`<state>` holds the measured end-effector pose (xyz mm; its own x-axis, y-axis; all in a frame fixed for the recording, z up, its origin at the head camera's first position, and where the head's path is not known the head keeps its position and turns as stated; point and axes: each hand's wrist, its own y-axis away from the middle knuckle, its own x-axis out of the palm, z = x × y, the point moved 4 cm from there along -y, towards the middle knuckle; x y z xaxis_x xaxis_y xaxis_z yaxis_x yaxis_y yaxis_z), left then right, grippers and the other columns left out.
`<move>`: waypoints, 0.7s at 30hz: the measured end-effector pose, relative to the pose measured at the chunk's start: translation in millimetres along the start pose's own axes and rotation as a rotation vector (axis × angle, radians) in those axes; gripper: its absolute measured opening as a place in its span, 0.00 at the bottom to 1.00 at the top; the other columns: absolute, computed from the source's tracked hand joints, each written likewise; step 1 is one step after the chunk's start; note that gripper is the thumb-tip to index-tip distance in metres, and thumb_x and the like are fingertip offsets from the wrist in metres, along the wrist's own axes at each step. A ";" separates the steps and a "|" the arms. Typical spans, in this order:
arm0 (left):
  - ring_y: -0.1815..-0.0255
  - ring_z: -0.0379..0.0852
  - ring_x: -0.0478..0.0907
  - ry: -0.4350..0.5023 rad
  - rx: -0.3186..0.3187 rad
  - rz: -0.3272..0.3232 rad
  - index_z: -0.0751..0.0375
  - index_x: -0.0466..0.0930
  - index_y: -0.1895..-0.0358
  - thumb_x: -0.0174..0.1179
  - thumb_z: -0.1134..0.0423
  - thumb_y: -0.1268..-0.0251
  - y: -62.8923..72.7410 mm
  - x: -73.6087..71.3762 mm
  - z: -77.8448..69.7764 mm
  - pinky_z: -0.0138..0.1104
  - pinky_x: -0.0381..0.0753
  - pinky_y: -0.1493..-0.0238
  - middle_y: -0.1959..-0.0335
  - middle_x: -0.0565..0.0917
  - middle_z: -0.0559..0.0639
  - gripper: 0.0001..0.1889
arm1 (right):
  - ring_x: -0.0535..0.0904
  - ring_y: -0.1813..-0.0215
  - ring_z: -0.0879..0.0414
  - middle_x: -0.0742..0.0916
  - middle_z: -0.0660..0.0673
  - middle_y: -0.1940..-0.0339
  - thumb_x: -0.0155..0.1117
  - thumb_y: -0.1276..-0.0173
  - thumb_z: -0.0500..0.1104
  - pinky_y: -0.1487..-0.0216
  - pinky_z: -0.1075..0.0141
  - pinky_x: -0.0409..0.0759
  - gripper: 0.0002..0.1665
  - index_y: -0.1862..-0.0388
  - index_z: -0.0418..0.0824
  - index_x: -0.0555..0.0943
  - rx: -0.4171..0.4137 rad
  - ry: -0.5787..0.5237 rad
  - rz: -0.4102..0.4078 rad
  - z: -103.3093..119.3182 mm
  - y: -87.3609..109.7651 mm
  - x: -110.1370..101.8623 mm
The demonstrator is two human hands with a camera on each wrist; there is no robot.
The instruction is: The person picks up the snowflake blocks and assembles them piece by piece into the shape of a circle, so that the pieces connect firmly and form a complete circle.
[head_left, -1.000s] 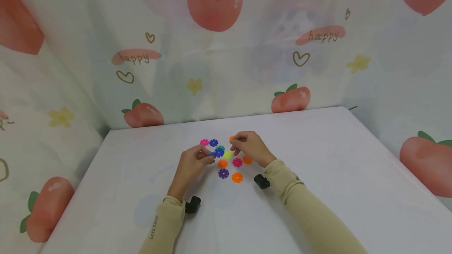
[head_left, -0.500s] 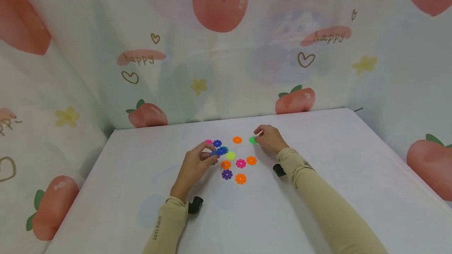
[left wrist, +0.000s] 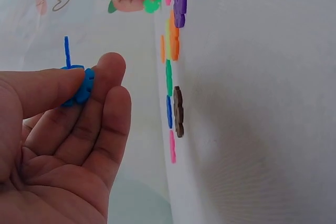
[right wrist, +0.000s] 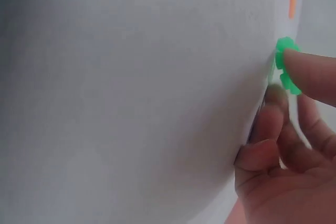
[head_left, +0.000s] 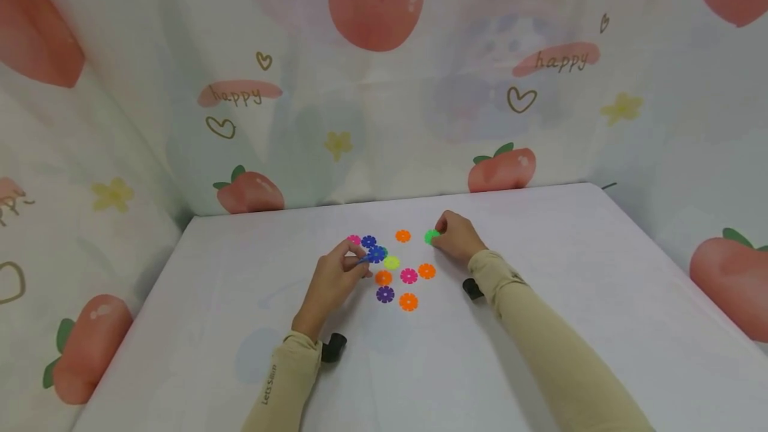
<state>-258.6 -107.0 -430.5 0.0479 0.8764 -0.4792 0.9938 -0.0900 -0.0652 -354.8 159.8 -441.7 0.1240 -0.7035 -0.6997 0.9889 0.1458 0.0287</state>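
Observation:
My left hand (head_left: 329,282) pinches blue notched plastic discs (head_left: 376,255) between thumb and fingers, above the left of the group. In the left wrist view one blue disc (left wrist: 86,85) sits against the thumb, and a second blue piece (left wrist: 67,51) stands up from it edge-on. Farther back and to the right, my right hand (head_left: 459,240) pinches a bright green notched disc (head_left: 430,237). The right wrist view has the thumb over that green disc (right wrist: 284,51), with part of it hidden and the other fingers curled near the tabletop.
Between the hands lie several flat notched discs: orange (head_left: 403,236), yellow (head_left: 391,263), pink (head_left: 409,276), purple (head_left: 385,295) and dark blue (head_left: 369,241). A brown disc (left wrist: 179,111) shows in the left wrist view. A printed curtain (head_left: 384,119) borders the white table (head_left: 384,379).
My right hand has moved right, from over the group to the green disc, and its fingers have closed on it. My left hand stays nearly in place with the blue discs.

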 end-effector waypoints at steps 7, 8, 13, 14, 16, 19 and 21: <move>0.51 0.49 0.90 -0.008 0.040 0.016 0.57 0.80 0.32 0.66 0.68 0.23 1.0 2.5 -1.7 0.50 0.83 0.39 0.55 0.92 0.53 0.20 | 0.76 0.53 0.43 0.82 0.38 0.58 0.70 0.29 0.34 0.49 0.55 0.77 0.11 0.54 0.32 0.77 0.004 -0.066 -0.006 -1.9 6.3 -4.5; 0.50 0.49 0.90 -0.011 0.043 0.019 0.56 0.80 0.29 0.66 0.67 0.23 1.4 2.9 -1.7 0.50 0.83 0.39 0.54 0.92 0.53 0.22 | 0.76 0.53 0.43 0.81 0.38 0.58 0.70 0.29 0.34 0.49 0.56 0.77 0.11 0.54 0.32 0.77 0.002 -0.074 -0.006 -1.5 7.5 -4.9; 0.46 0.51 0.89 -0.027 0.028 0.027 0.55 0.82 0.28 0.66 0.66 0.22 3.3 4.9 -0.9 0.46 0.84 0.40 0.51 0.92 0.52 0.22 | 0.77 0.55 0.46 0.82 0.39 0.59 0.69 0.28 0.33 0.54 0.61 0.77 0.11 0.50 0.31 0.79 -0.015 -0.138 0.003 1.3 15.7 -5.2; 0.45 0.51 0.89 -0.028 0.026 0.026 0.55 0.83 0.29 0.66 0.66 0.22 3.5 4.9 -1.0 0.46 0.85 0.41 0.50 0.92 0.53 0.21 | 0.78 0.56 0.47 0.83 0.39 0.59 0.68 0.28 0.32 0.55 0.62 0.78 0.12 0.48 0.30 0.81 -0.017 -0.153 0.006 2.0 17.2 -4.5; 0.45 0.51 0.89 -0.030 0.027 0.021 0.55 0.83 0.30 0.66 0.66 0.22 3.5 4.6 -1.5 0.45 0.85 0.41 0.50 0.92 0.53 0.21 | 0.80 0.58 0.47 0.84 0.39 0.58 0.67 0.28 0.31 0.57 0.64 0.80 0.15 0.44 0.29 0.83 -0.029 -0.191 0.018 4.9 20.4 -2.8; 0.44 0.52 0.89 -0.039 0.030 0.012 0.55 0.84 0.30 0.66 0.67 0.23 3.8 4.1 -2.2 0.45 0.85 0.41 0.49 0.91 0.54 0.21 | 0.82 0.63 0.48 0.85 0.38 0.57 0.66 0.27 0.31 0.61 0.66 0.83 0.17 0.41 0.31 0.85 -0.044 -0.232 0.031 10.1 24.7 0.4; 0.43 0.52 0.88 -0.048 0.029 0.011 0.55 0.84 0.31 0.67 0.67 0.23 4.4 4.4 -2.2 0.44 0.85 0.42 0.48 0.91 0.54 0.21 | 0.82 0.64 0.48 0.85 0.38 0.57 0.67 0.27 0.31 0.62 0.66 0.83 0.16 0.42 0.31 0.86 -0.045 -0.261 0.037 13.5 27.7 2.3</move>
<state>-253.9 -102.5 -431.0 0.0535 0.8518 -0.5211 0.9899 -0.1138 -0.0843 -326.0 152.8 -432.9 0.1830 -0.8517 -0.4909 0.9793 0.2018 0.0150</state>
